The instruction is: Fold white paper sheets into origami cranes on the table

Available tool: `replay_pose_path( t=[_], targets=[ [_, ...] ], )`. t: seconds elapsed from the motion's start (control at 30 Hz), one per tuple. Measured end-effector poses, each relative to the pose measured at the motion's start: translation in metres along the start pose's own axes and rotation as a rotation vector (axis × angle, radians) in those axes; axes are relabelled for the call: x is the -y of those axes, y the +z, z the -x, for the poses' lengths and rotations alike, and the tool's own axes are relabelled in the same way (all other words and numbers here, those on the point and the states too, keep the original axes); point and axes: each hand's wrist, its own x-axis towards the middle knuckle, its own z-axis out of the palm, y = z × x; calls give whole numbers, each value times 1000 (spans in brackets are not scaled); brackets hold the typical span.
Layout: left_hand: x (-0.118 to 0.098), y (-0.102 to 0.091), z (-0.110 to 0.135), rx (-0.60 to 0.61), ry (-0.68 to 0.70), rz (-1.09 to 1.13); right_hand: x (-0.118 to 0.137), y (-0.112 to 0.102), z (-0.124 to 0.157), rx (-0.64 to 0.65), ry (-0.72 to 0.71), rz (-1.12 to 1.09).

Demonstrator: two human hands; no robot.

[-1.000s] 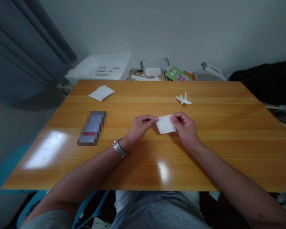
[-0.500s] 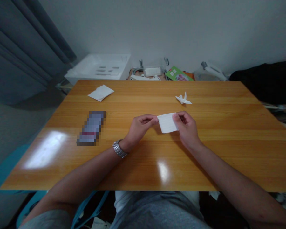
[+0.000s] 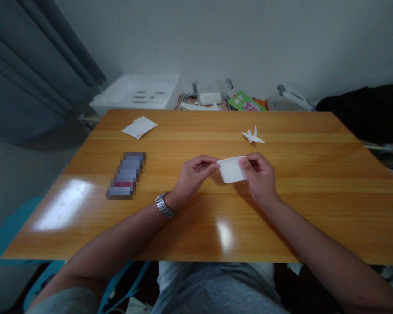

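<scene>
A small white piece of paper (image 3: 232,170) is held up above the wooden table (image 3: 196,218), slightly bowed, with faint lines on it. My left hand (image 3: 196,174) pinches its upper left corner between thumb and fingers. On the right side, my right hand (image 3: 260,176) grips the paper with the thumb on the near face and the fingers behind, hidden in part. Beyond my right hand a white folded paper crane (image 3: 252,136) rests on the table.
Loose white papers (image 3: 139,127) lie at the table's back left, with a blurred-out phone (image 3: 126,175) nearer me. Behind the table are a white foam box (image 3: 137,98), a green booklet (image 3: 244,102) and a black cloth (image 3: 367,111). A blue chair (image 3: 11,237) stands at left.
Both hands have shifted slightly to the right with the paper. The paper's top edge tilts and its face curves a little more. Other things stay where they were.
</scene>
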Motion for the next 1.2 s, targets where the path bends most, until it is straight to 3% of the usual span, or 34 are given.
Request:
replay_pose_path(
  t=[0.47,0.8,1.03,1.2],
  targets=[
    [1,-2,-1,-32,58,-23,10,1,2,44,-69,4],
    [15,-5,-5,-35,145,-88,2,10,4,149,60,-51],
    [14,-8,-6,-59,141,-271,-6,10,4,257,131,-55],
    [7,-13,-5,31,157,-447,-7,7,3,362,116,-4]
  ],
)
